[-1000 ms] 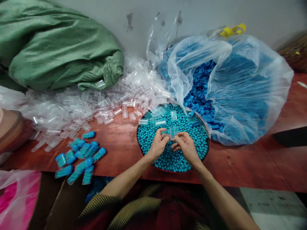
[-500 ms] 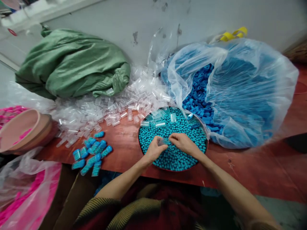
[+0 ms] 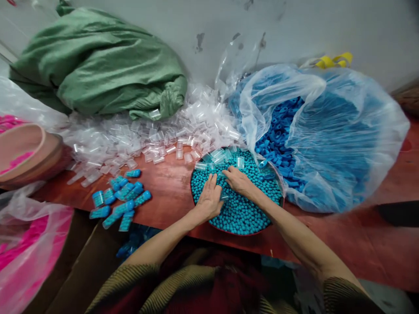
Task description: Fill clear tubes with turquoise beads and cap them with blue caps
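Observation:
A round tray full of small teal beads sits on the red table in front of me. My left hand is low over the beads, fingers pointing forward, with a clear plastic tube held by its thumb side. My right hand reaches into the beads just beside it, fingertips drawn together; what they pinch is too small to make out. More clear tubes lie on the beads along the tray's far side, and a blue cap rests near the right rim.
Filled tubes with blue caps lie left of the tray. Behind are a heap of clear tubes and a green sack. A plastic bag of blue caps stands at right. Pink bowls and a bag of pink pieces are at left.
My hands were close together over the tray's middle, the left pinching a clear tube. Now both reach farther forward, down at the beads, and the left fingers have straightened. The view has shifted slightly.

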### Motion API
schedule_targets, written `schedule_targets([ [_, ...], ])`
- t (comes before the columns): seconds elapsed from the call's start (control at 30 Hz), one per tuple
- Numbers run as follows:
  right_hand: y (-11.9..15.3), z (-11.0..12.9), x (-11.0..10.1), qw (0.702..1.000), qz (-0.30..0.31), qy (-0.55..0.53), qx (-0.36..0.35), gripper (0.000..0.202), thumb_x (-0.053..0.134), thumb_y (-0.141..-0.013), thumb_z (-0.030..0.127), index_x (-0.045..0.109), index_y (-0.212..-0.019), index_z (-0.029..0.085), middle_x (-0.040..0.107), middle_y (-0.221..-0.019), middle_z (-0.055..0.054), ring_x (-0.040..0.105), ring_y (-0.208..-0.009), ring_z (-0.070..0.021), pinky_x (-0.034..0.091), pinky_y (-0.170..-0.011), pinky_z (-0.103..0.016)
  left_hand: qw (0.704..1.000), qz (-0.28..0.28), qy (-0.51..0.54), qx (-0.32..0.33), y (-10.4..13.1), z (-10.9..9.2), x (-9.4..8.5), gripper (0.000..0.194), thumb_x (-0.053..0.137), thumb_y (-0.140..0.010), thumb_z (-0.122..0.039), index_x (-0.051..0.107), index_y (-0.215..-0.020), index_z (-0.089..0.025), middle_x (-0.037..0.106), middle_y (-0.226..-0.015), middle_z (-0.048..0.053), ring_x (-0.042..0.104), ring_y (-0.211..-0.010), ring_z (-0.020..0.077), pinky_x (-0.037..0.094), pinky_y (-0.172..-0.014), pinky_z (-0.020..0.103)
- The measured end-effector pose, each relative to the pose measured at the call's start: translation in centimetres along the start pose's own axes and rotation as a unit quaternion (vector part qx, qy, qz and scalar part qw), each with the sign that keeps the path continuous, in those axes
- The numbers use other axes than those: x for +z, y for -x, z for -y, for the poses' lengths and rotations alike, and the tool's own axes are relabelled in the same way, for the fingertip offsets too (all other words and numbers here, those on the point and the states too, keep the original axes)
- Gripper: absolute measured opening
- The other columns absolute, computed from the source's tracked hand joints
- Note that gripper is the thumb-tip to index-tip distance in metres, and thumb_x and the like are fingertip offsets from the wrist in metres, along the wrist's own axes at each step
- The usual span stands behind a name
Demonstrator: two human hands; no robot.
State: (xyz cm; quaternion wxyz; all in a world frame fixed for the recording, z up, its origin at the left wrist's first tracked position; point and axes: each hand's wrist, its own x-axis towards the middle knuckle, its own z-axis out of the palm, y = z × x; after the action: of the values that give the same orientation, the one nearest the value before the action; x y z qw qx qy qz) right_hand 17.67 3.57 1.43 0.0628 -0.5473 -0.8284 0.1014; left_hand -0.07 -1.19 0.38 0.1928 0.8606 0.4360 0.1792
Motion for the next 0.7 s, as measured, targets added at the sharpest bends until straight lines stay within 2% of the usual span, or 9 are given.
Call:
schedule_targets([
  [0.1, 0.8, 0.1, -0.1, 0.999, 0.031, -0.033, 0.004, 0.033, 0.037, -0.088, 0.010, 0.056, -0.114, 0.015, 0.059, -0.104, -0.011, 0.057, -0.092, -0.0183, 0.044, -0.079, -0.027, 0.998, 0.039, -0.002, 0.045, -1.6, 0.9, 0.4, 0.032, 0.057, -0.067, -0.011, 0.045, -0.097, -0.012, 0.020, -0.149, 0.025, 0.009, -0.141, 0.0388, 0.026, -0.109, 0.057],
  [0.2, 1.6, 0.8, 0.1, 0.995, 0.040, -0.093, 0.022, 0.036, 0.043, -0.085, 0.010, 0.054, -0.119, 0.012, 0.063, -0.108, -0.013, 0.058, -0.100, -0.0207, 0.044, -0.084, -0.030, 0.995, 0.067, 0.007, 0.077, -2.6, 1.3, 0.6, 0.043, 0.055, -0.066, -0.009, 0.043, -0.107, -0.013, 0.030, -0.144, 0.022, 0.019, -0.140, 0.0357, 0.029, -0.108, 0.055],
  [0.3, 2.6, 1.3, 0.3, 0.988, 0.050, -0.147, 0.025, 0.033, 0.043, -0.082, 0.009, 0.059, -0.111, 0.014, 0.068, -0.103, -0.011, 0.062, -0.095, -0.0208, 0.046, -0.083, -0.032, 0.993, 0.091, 0.011, 0.068, -2.4, 1.0, 0.5, 0.052, 0.053, -0.068, -0.010, 0.040, -0.117, -0.015, 0.047, -0.128, 0.017, 0.038, -0.128, 0.0316, 0.035, -0.103, 0.051],
  [0.4, 2.9, 1.0, -0.6, 0.984, 0.046, -0.170, 0.025, 0.026, 0.047, -0.081, 0.013, 0.064, -0.099, 0.020, 0.071, -0.095, -0.006, 0.064, -0.088, -0.0203, 0.047, -0.079, -0.032, 0.993, 0.114, -0.014, 0.029, -2.2, 0.3, 0.0, 0.057, 0.055, -0.071, -0.016, 0.036, -0.124, -0.015, 0.052, -0.116, 0.014, 0.048, -0.111, 0.0305, 0.041, -0.093, 0.048],
  [0.47, 1.9, 0.2, -1.7, 0.987, 0.009, -0.139, 0.077, 0.023, 0.050, -0.084, 0.023, 0.063, -0.103, 0.022, 0.071, -0.097, -0.007, 0.064, -0.091, -0.0226, 0.048, -0.079, -0.034, 0.991, 0.129, -0.040, 0.008, -2.4, -0.2, -0.3, 0.053, 0.057, -0.071, -0.018, 0.040, -0.121, -0.015, 0.052, -0.112, 0.015, 0.048, -0.106, 0.0318, 0.042, -0.088, 0.048],
  [0.5, 1.1, -0.4, -2.3, 0.986, -0.018, -0.109, 0.126, 0.026, 0.049, -0.086, 0.029, 0.061, -0.108, 0.022, 0.070, -0.099, -0.009, 0.064, -0.092, -0.0243, 0.047, -0.080, -0.036, 0.990, 0.135, -0.049, 0.002, -2.7, -0.4, -0.4, 0.048, 0.058, -0.070, -0.019, 0.044, -0.116, -0.015, 0.052, -0.110, 0.015, 0.048, -0.105, 0.0322, 0.042, -0.087, 0.047],
  [0.57, -0.8, -1.7, -3.0, 0.971, -0.056, -0.041, 0.229, 0.039, 0.049, -0.088, 0.038, 0.054, -0.120, 0.016, 0.068, -0.101, -0.015, 0.064, -0.092, -0.0285, 0.047, -0.077, -0.039, 0.988, 0.145, -0.056, -0.004, -3.0, -0.6, -0.5, 0.036, 0.060, -0.070, -0.020, 0.048, -0.104, -0.016, 0.053, -0.106, 0.015, 0.048, -0.102, 0.0320, 0.043, -0.085, 0.046],
  [0.6, -1.8, -2.4, -3.2, 0.965, -0.062, -0.018, 0.254, 0.043, 0.050, -0.087, 0.038, 0.052, -0.122, 0.013, 0.067, -0.104, -0.018, 0.064, -0.093, -0.0294, 0.047, -0.076, -0.039, 0.987, 0.148, -0.058, -0.004, -3.1, -0.7, -0.6, 0.032, 0.060, -0.070, -0.020, 0.049, -0.100, -0.016, 0.053, -0.106, 0.015, 0.049, -0.102, 0.0318, 0.043, -0.084, 0.046],
  [0.7, -3.6, -4.2, -2.8, 0.968, -0.059, -0.040, 0.242, 0.041, 0.061, -0.081, 0.034, 0.056, -0.115, 0.012, 0.066, -0.102, -0.017, 0.064, -0.089, -0.0248, 0.046, -0.075, -0.033, 0.987, 0.150, -0.054, 0.003, -2.7, -0.5, -0.6, 0.031, 0.059, -0.071, -0.019, 0.048, -0.100, -0.017, 0.054, -0.106, 0.014, 0.049, -0.102, 0.0307, 0.044, -0.085, 0.045],
])
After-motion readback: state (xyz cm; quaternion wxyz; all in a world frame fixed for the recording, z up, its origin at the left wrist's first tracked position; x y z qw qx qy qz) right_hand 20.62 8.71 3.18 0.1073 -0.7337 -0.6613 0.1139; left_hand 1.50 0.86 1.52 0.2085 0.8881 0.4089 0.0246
